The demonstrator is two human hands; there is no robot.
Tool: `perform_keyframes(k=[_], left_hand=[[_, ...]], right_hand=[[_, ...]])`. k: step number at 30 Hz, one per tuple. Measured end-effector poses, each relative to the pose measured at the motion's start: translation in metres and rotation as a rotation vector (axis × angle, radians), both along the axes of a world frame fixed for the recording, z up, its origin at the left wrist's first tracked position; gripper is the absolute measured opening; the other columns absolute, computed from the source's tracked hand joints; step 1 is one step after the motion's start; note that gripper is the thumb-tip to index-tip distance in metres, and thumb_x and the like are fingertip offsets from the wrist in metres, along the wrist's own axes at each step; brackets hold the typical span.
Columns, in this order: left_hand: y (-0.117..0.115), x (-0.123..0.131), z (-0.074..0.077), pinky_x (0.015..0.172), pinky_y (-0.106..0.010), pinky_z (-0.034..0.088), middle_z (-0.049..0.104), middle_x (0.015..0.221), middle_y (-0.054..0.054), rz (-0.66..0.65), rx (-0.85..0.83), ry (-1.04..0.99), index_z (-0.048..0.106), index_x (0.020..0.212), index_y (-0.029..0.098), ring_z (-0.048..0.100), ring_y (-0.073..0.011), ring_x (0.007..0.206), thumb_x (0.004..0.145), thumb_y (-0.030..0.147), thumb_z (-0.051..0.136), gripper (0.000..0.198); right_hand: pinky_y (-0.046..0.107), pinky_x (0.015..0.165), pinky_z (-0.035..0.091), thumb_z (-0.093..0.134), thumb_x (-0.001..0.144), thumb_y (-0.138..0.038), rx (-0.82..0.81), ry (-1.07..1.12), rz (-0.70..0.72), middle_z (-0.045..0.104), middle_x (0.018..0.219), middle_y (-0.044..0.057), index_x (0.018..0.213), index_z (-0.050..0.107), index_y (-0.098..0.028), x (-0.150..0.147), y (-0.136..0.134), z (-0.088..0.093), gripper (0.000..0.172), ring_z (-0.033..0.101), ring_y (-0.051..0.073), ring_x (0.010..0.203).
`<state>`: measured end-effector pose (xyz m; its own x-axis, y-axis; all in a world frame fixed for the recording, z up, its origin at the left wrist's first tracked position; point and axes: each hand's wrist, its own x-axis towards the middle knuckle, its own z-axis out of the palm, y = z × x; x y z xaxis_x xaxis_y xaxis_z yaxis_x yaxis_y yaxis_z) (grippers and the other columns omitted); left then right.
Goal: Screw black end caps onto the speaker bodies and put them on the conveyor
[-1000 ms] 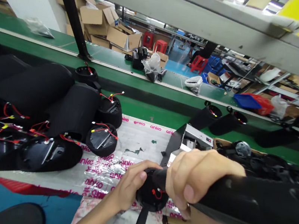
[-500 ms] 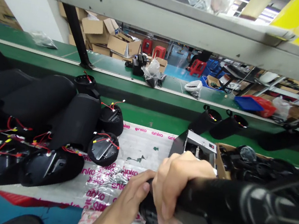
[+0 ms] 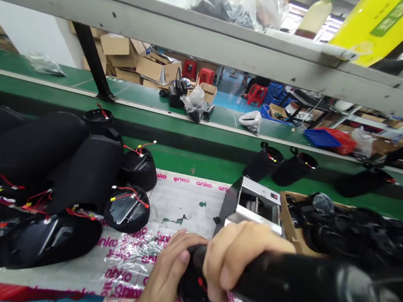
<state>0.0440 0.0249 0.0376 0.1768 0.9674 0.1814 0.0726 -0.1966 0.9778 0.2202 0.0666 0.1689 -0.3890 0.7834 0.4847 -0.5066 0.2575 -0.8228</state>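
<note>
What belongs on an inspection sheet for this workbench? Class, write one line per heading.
Surface: printed plastic sheet over bench; green belt behind.
Job's things: black tube, black end cap at its end.
Clutter: black housings piled left; box of black parts right.
Grippers: left hand grips end cap; right hand wraps black tube.
Cables: red wires on housings.
Surroundings: overhead shelf, cardboard boxes.

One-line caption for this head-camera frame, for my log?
Right hand grips a black tube, left hand holds its end cap, above a plastic sheet beside wired black housings.
</note>
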Motion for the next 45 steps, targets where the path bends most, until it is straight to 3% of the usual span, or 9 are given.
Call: perform_keyframes(k=[2, 5, 8, 12, 19, 22, 30, 38, 45], left_hand=[[-0.009, -0.002, -0.008, 0.136, -0.062, 0.036, 0.083, 0.134, -0.01, 0.06, 0.021, 0.022, 0.082, 0.134, 0.029, 0.076, -0.0369, 0.13, 0.115, 0.064, 0.036, 0.061], [-0.025, -0.004, -0.025, 0.132, -0.062, 0.044, 0.071, 0.156, -0.014, 0.046, 0.067, 0.048, 0.066, 0.157, 0.028, 0.067, -0.043, 0.146, 0.102, 0.084, 0.052, 0.08], [-0.038, 0.001, -0.042, 0.123, -0.061, 0.056, 0.06, 0.166, -0.02, 0.05, 0.059, 0.077, 0.049, 0.169, 0.027, 0.063, -0.0476, 0.149, 0.081, 0.087, 0.08, 0.111], [-0.042, 0.014, -0.059, 0.126, -0.066, 0.051, 0.062, 0.161, -0.021, 0.153, 0.088, 0.04, 0.052, 0.163, 0.026, 0.062, -0.0465, 0.15, 0.08, 0.057, 0.096, 0.098], [-0.031, 0.016, -0.07, 0.117, -0.061, 0.061, 0.07, 0.15, -0.02, 0.175, 0.237, 0.036, 0.053, 0.159, 0.024, 0.072, -0.0434, 0.136, 0.071, 0.04, 0.1, 0.101], [-0.032, 0.021, -0.073, 0.116, -0.061, 0.06, 0.068, 0.15, -0.02, 0.238, 0.233, 0.017, 0.054, 0.158, 0.023, 0.072, -0.0429, 0.135, 0.071, 0.047, 0.102, 0.102], [-0.034, 0.035, -0.079, 0.122, -0.064, 0.054, 0.066, 0.152, -0.02, 0.317, 0.2, -0.006, 0.056, 0.157, 0.022, 0.07, -0.0422, 0.138, 0.074, 0.049, 0.102, 0.098], [-0.035, 0.032, -0.075, 0.125, -0.065, 0.05, 0.065, 0.153, -0.02, 0.301, 0.19, 0.0, 0.056, 0.156, 0.023, 0.066, -0.0424, 0.142, 0.074, 0.048, 0.103, 0.098], [-0.036, 0.033, -0.069, 0.126, -0.066, 0.05, 0.066, 0.152, -0.02, 0.32, 0.136, -0.008, 0.057, 0.154, 0.023, 0.067, -0.0426, 0.141, 0.074, 0.05, 0.103, 0.097]], right_hand=[[0.029, 0.051, 0.058, 0.066, 0.109, -0.046, 0.087, 0.022, -0.118, 0.08, 0.085, 0.009, 0.112, 0.082, -0.019, 0.018, -0.006, 0.005, 0.032, 0.068, 0.017, 0.056], [0.028, 0.045, 0.052, 0.073, 0.106, -0.042, 0.216, -0.046, -0.297, 0.075, 0.078, 0.004, 0.106, 0.079, -0.018, 0.052, -0.01, 0.012, 0.025, 0.064, 0.015, 0.048], [0.029, 0.039, 0.045, 0.075, 0.093, -0.074, 0.177, -0.092, -0.56, 0.069, 0.068, 0.003, 0.093, 0.081, -0.018, 0.073, -0.011, 0.0, 0.057, 0.061, 0.016, 0.046], [0.032, 0.037, 0.046, 0.051, 0.086, -0.101, 0.151, -0.108, -0.7, 0.074, 0.076, 0.01, 0.092, 0.085, -0.017, 0.071, -0.006, -0.044, 0.09, 0.063, 0.019, 0.046], [0.028, 0.034, 0.043, 0.058, 0.085, -0.098, -0.08, -0.014, -0.597, 0.077, 0.072, 0.008, 0.087, 0.085, -0.016, 0.066, 0.009, -0.077, 0.086, 0.056, 0.014, 0.032], [0.026, 0.029, 0.04, 0.058, 0.085, -0.097, -0.199, 0.034, -0.503, 0.074, 0.063, 0.007, 0.083, 0.084, -0.017, 0.079, 0.007, -0.063, 0.084, 0.053, 0.015, 0.028], [0.029, 0.032, 0.043, 0.055, 0.079, -0.104, 0.039, -0.09, -0.492, 0.073, 0.068, 0.007, 0.091, 0.083, -0.018, 0.108, -0.005, -0.013, 0.091, 0.059, 0.017, 0.037], [0.03, 0.037, 0.045, 0.048, 0.088, -0.099, 0.133, -0.081, -0.704, 0.074, 0.076, 0.008, 0.092, 0.084, -0.016, 0.074, -0.002, -0.067, 0.09, 0.061, 0.017, 0.04], [0.027, 0.031, 0.043, 0.054, 0.085, -0.1, -0.006, -0.005, -0.66, 0.075, 0.07, 0.007, 0.088, 0.087, -0.016, 0.072, 0.0, -0.075, 0.09, 0.061, 0.017, 0.035]])
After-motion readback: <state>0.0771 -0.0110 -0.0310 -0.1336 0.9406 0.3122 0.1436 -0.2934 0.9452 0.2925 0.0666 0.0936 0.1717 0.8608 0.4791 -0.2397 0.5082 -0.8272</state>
